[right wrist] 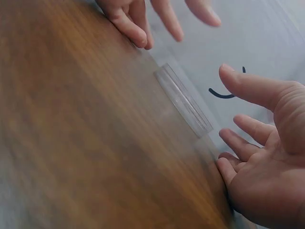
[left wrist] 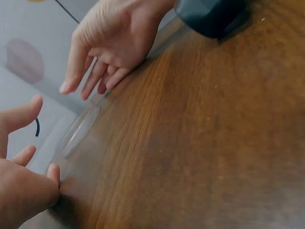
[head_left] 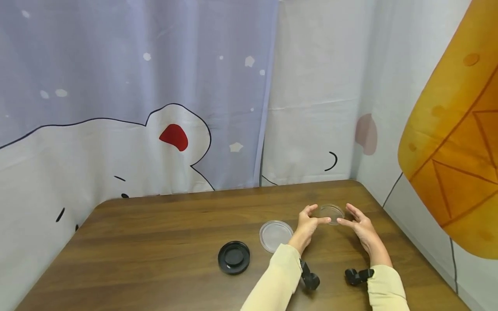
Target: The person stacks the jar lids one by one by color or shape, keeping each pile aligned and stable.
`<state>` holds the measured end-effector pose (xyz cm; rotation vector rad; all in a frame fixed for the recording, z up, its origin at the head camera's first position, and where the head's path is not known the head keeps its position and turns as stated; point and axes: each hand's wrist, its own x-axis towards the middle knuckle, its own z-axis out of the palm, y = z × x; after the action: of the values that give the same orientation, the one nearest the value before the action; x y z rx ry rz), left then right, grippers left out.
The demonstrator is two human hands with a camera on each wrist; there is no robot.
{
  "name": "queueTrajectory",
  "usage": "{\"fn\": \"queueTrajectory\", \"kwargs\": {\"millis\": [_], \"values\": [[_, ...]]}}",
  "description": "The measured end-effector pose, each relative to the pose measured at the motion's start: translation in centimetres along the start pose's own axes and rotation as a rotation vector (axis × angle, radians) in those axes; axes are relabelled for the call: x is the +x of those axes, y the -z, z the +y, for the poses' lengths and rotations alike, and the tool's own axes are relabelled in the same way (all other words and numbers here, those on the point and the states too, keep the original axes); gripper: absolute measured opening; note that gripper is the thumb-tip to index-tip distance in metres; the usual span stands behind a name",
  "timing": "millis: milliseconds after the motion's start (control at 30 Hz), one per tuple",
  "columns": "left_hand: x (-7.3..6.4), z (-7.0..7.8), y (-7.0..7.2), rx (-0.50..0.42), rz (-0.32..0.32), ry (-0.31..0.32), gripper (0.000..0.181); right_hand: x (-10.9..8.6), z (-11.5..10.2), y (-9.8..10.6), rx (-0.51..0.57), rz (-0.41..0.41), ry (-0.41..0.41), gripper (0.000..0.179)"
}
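Observation:
A shallow, round, clear plastic dish (head_left: 331, 211) lies on the table near its far right corner. My left hand (head_left: 306, 225) is at the dish's left, fingers spread and the thumb reaching toward its near rim. On the other side my right hand (head_left: 362, 227) mirrors it, thumb pointing inward. In the right wrist view the dish (right wrist: 183, 101) stands between the two hands, with gaps between its low wall and the fingers. The left wrist view also has the dish (left wrist: 81, 131) apart from both hands, whose fingers are loosely extended around it.
A frosted, clear-rimmed round dish (head_left: 276, 236) lies beside the left wrist. Farther left is a black round piece (head_left: 234, 258) with a raised centre. The brown wooden table (head_left: 155, 242) meets printed curtains (head_left: 218, 86) at the back and right.

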<state>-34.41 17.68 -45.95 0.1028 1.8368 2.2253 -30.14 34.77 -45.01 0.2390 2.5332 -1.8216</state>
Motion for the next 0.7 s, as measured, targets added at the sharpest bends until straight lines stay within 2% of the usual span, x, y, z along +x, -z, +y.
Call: {"fn": "queueTrajectory", "kwargs": {"millis": [133,367,600,700], "values": [[0.6,-0.1,-0.3,0.061,-0.063,0.009,0.072,0.1,-0.2,0.1,-0.005,0.002,-0.004,0.088],[1.0,0.2,-0.4,0.252,-0.195,0.05,0.087,0.6,-0.2,0.2,-0.031,0.037,-0.024,0.086],[1.3,-0.1,0.1,0.312,-0.211,0.052,0.09,1.2,0.2,-0.8,-0.095,0.016,-0.035,0.087],[1.4,0.0,0.1,0.353,-0.202,0.013,0.089,1.5,0.1,-1.1,-0.121,0.013,-0.021,0.086]]}}
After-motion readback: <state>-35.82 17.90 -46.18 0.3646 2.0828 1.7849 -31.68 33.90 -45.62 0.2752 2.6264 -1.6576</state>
